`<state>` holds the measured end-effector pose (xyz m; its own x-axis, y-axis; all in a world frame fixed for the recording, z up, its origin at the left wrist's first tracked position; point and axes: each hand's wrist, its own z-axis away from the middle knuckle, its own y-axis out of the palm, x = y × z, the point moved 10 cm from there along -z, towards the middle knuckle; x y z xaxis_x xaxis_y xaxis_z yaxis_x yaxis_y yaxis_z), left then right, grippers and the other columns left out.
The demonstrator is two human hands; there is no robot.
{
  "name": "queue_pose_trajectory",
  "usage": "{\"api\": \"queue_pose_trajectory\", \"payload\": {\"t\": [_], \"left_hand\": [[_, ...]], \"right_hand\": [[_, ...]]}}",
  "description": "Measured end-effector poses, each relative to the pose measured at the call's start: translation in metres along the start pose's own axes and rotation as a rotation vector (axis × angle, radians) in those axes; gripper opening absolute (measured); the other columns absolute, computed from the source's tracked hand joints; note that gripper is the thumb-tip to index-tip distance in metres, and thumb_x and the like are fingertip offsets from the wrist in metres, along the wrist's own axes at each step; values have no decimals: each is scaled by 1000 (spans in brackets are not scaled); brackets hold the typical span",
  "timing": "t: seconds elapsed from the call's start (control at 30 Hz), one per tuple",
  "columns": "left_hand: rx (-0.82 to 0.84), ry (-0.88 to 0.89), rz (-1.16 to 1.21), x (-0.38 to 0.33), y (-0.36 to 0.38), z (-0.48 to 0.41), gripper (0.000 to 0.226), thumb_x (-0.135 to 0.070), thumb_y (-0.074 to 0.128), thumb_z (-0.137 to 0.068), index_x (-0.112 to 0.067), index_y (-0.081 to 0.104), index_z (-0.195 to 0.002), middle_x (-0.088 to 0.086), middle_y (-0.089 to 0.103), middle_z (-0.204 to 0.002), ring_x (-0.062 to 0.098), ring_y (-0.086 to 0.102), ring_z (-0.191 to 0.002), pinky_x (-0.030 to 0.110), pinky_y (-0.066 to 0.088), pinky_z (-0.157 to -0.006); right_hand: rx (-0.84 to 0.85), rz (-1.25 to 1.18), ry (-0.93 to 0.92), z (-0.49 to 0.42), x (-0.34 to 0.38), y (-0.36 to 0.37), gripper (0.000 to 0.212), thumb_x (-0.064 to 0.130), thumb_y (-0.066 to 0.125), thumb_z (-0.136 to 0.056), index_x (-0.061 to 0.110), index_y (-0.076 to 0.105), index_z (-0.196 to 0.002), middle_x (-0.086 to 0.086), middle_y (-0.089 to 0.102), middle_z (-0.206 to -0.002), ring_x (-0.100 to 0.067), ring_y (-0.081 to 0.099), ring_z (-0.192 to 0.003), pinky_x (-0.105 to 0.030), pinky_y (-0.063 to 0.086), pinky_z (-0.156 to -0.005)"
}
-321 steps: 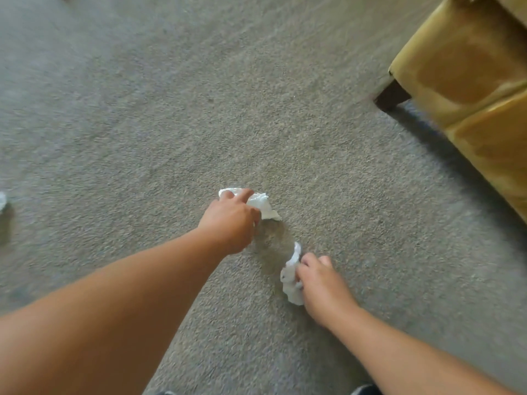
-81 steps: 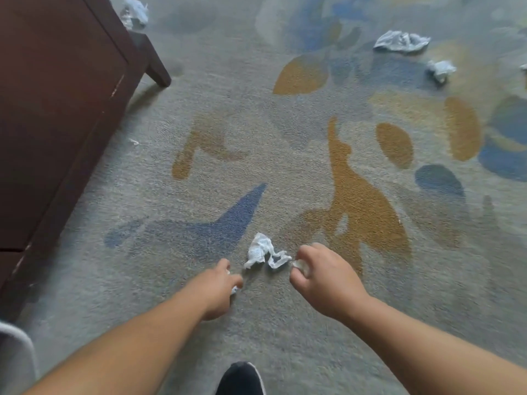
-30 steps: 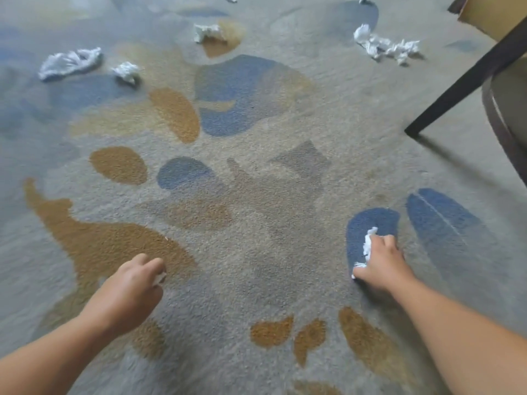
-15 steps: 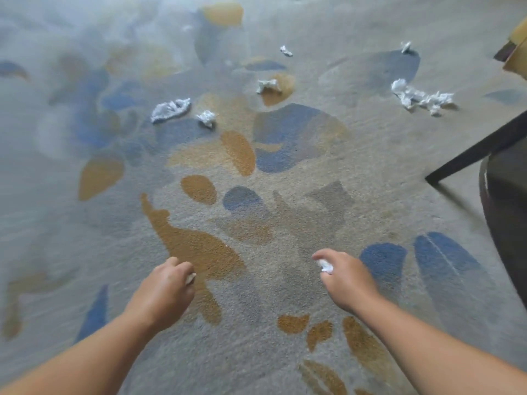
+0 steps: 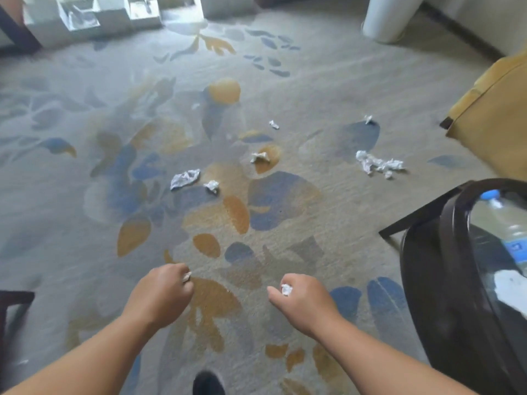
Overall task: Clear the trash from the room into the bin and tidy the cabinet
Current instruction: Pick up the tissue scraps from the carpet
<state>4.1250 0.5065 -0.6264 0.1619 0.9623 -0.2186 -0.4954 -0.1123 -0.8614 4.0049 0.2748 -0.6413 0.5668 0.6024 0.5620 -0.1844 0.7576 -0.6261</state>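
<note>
Hands: left hand point(image 5: 162, 292) is a closed fist around a white paper scrap point(image 5: 186, 276); right hand point(image 5: 303, 300) is curled around a small paper wad point(image 5: 286, 289).
Trash: crumpled tissues point(image 5: 185, 179) lie scattered on the patterned carpet point(image 5: 85, 195) ahead, well apart from both hands.
Surface: dark round glass-topped surface point(image 5: 427, 266) at right carries a water bottle point(image 5: 510, 223); its blue label is unreadable.
Bin: white cylinder point(image 5: 385, 18) far back right, possibly the bin.

A grey carpet point(image 5: 299, 81) patterned with blue and ochre leaf shapes covers the floor. A yellow armchair point(image 5: 496, 115) stands beyond a dark round glass-topped table point(image 5: 445, 275), and a white cylindrical base point(image 5: 385, 21) stands farther off.
</note>
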Motion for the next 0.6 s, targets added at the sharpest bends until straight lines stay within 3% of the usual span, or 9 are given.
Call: {"api": "queue_pose_trajectory", "payload": {"t": [0.2, 0.33, 0.47, 0.6], "left_hand": [[-21, 42, -14, -32, -66, -62, 28, -19, 45, -92, -15, 41, -64, 0, 52, -65, 15, 47, -58, 27, 28, -48], [-4, 113, -61, -67, -104, -117, 25, -20, 45, -93, -9, 49, -71, 4, 58, -70, 18, 52, -62, 28, 32, -49], [-17, 217, -67, -124, -132, -163, 23, -19, 47, -92, -8, 52, -72, 4, 58, -69, 21, 53, -64, 31, 34, -51], [11, 310, -106, -197, -135, -201, 21, -21, 48, -91, -12, 54, -73, 0, 58, -69, 19, 55, -66, 29, 37, -51]], "right_hand": [[-97, -16, 1, -50, 46, -72, 44, 48, 46, -90, 18, 34, -60, 0, 39, -59, -18, 37, -55, -36, 25, -51], [-199, -15, 22, -87, 61, -134, 45, 47, 45, -91, 16, 36, -59, 0, 42, -59, -18, 42, -56, -36, 26, -50], [-318, -39, 63, -108, 52, -195, 45, 45, 46, -92, 18, 35, -58, -1, 45, -67, -20, 44, -61, -32, 27, -49], [-404, -63, 126, -126, 18, -252, 43, 44, 46, -93, 14, 42, -62, -7, 52, -74, -25, 50, -69, -39, 32, -57]]}}
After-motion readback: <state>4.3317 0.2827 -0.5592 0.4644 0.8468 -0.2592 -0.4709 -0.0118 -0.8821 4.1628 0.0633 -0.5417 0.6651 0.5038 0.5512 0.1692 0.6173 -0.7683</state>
